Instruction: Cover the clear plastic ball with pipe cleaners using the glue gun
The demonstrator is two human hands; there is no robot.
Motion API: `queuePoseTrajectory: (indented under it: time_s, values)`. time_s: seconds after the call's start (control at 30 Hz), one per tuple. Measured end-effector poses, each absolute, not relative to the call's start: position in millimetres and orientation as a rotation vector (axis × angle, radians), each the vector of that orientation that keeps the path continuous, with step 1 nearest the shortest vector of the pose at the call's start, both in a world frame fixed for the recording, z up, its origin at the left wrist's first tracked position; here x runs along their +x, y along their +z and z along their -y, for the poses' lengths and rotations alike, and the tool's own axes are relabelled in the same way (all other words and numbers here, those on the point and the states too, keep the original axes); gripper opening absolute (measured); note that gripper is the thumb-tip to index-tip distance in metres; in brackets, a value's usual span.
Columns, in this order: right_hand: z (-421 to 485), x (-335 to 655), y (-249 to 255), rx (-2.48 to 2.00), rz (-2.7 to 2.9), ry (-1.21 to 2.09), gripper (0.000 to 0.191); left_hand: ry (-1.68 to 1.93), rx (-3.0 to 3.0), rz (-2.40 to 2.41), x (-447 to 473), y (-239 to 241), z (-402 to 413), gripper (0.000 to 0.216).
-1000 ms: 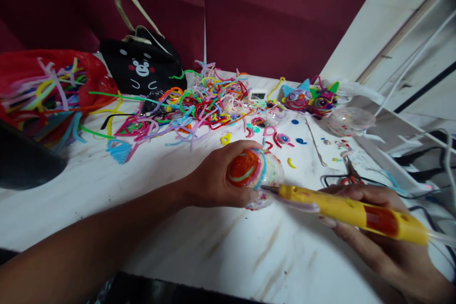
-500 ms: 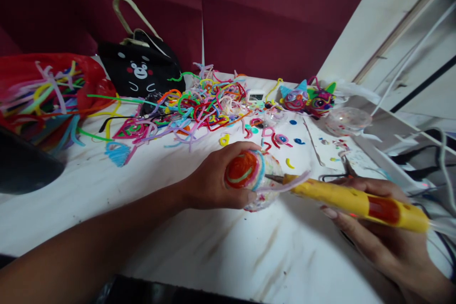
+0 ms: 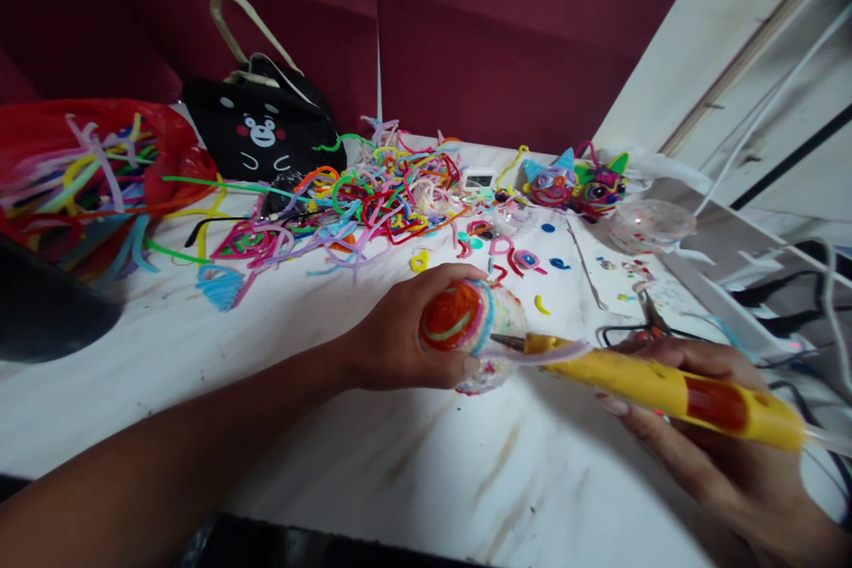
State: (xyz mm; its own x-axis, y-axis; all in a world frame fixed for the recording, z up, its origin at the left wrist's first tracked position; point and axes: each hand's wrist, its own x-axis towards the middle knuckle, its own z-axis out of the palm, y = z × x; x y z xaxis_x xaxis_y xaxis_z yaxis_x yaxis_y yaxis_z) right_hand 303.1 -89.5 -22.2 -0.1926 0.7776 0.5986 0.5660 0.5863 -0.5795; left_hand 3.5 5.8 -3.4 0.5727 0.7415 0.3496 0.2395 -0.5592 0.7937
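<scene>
My left hand [image 3: 399,337] is wrapped round a clear ball [image 3: 476,324] covered with coiled red, orange and blue pipe cleaners, held just above the white table [image 3: 280,390]. My right hand [image 3: 706,426] grips a yellow glue gun [image 3: 672,390] with a red patch. Its metal tip touches the ball's right side, where a pale pink pipe cleaner [image 3: 546,353] lies along the nozzle.
A heap of coloured pipe cleaners [image 3: 373,195] covers the table's middle. A red bag [image 3: 86,160] of more sits at the left, a black bear bag [image 3: 263,129] behind. Two finished cat-eared balls [image 3: 576,182], a clear ball [image 3: 649,224], scissors [image 3: 649,319] and cables lie right.
The glue gun's tip rose slightly, then came back down against the ball's right side. My left hand and the ball stayed in place.
</scene>
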Motion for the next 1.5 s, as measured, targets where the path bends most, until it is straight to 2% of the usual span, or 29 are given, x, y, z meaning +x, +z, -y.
queuePoseTrajectory:
  time_s: [0.63, 1.13, 1.5]
  values:
    - [88.6, 305.2, -25.0, -1.079, 1.976, 0.24, 0.043, 0.86, 2.047, -0.858, 4.9, 3.1, -1.6, 0.073]
    - [86.0, 304.7, -21.6, -0.998, 1.965, 0.193, 0.051, 0.88, 2.052, -0.788, 4.7, 0.6, -3.8, 0.07]
    - [81.1, 303.2, -22.0, -1.041, 1.912, 0.138, 0.043, 0.873, 2.093, -0.75, 2.8, -7.0, -5.5, 0.07]
